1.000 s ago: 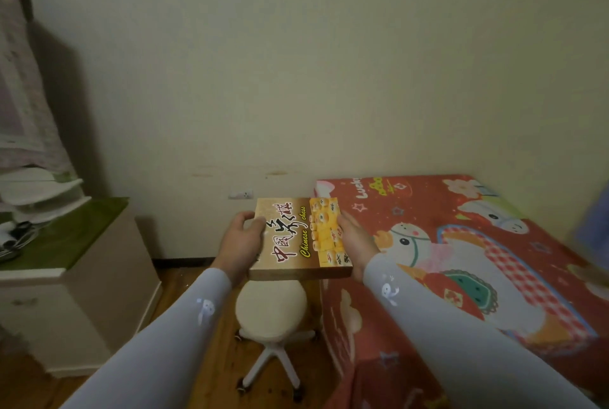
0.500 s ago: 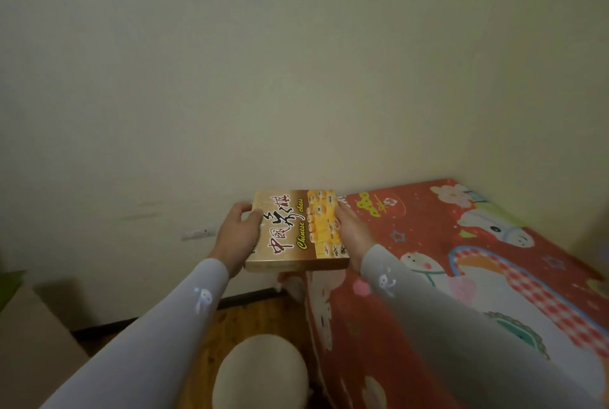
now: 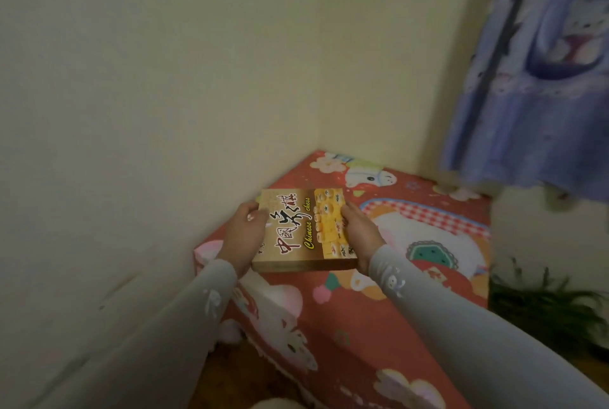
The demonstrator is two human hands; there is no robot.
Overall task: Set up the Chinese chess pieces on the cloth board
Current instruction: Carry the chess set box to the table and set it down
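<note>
A flat brown and yellow Chinese chess box with red characters and the word "Chinese chess" is held level over the left corner of a table. My left hand grips its left edge, thumb on the lid. My right hand grips its right edge. The box is closed; no pieces or cloth board show.
The table wears a red cartoon-print cloth and stands in the room's corner against a cream wall. A blue printed curtain hangs at the right. A green plant sits right of the table. Part of a white stool shows below.
The view has swung right: the cabinet and stool have left the picture, and the curtain and plant have come in. The box, held in both hands, now hangs over the table's corner.
</note>
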